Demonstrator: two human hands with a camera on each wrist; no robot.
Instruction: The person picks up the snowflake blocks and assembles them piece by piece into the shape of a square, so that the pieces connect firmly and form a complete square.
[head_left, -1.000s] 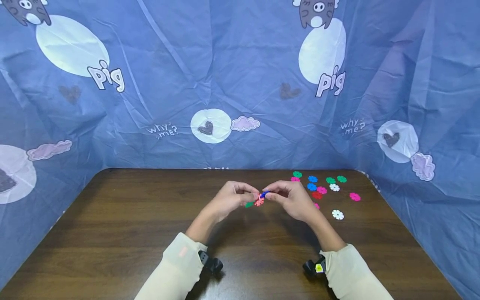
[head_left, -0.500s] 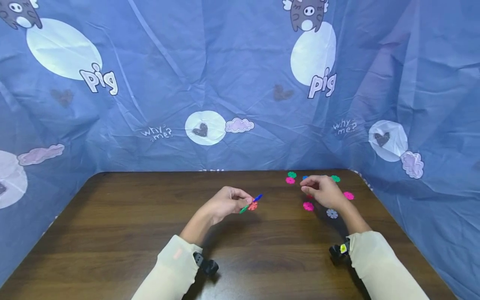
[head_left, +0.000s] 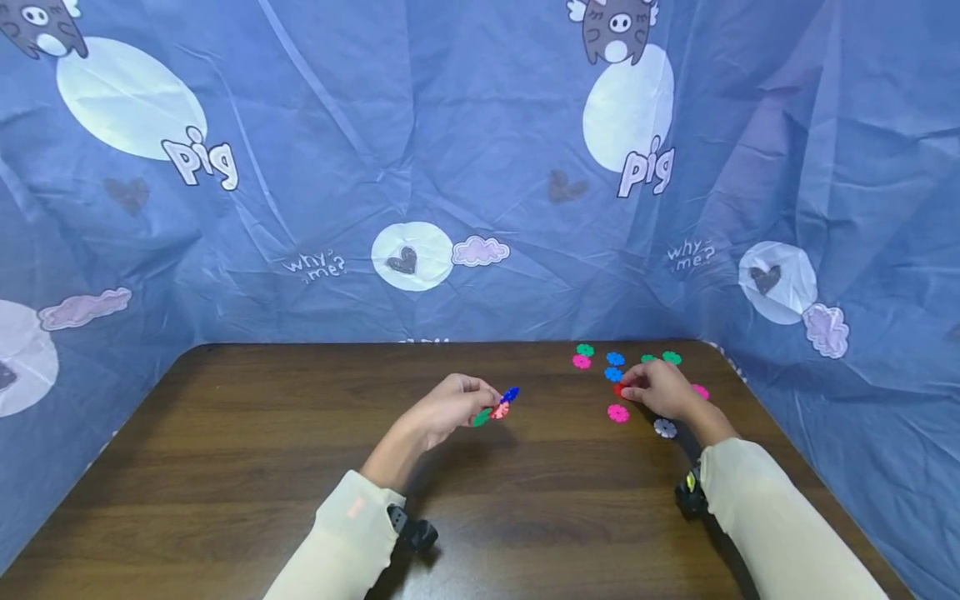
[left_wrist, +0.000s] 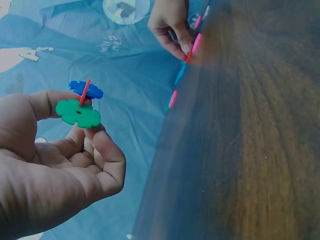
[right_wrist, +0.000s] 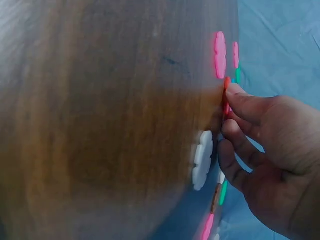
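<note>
My left hand (head_left: 450,403) is raised over the table and pinches a small joined cluster of flower-shaped plastic discs. The cluster has a green disc (left_wrist: 89,119), an orange-red disc (head_left: 500,411) seen edge-on in the left wrist view, and a blue disc (head_left: 511,394). At the right, my right hand (head_left: 663,390) is down among the loose discs, thumb and fingertips pinching a red disc (right_wrist: 227,92) at the tabletop. Most of that red disc is hidden by the fingers in the head view.
Around my right hand lie a pink disc (head_left: 618,413), a white disc (head_left: 664,428), two blue discs (head_left: 614,374) and several green and pink ones. The brown wooden table (head_left: 300,467) ends at a blue patterned cloth (head_left: 420,167) behind and beside it.
My right hand left the cluster, moved right to the loose discs and came down onto the red one. My left hand keeps the cluster, the blue disc now joined to it.
</note>
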